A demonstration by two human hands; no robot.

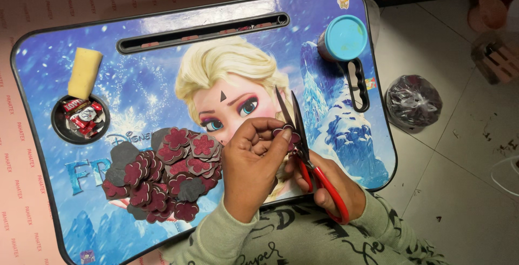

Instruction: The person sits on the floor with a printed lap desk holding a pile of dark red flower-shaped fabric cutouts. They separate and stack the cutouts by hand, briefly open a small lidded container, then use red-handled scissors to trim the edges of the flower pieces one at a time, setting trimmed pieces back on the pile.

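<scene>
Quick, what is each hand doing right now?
Left hand: closed, pinching a dark red flower piece.
Right hand: closed around the red scissors, blades open.

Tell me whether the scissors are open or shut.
Open: the red-handled scissors in the right hand show two blades spread apart, pointing up beside the flower cutout.
</scene>
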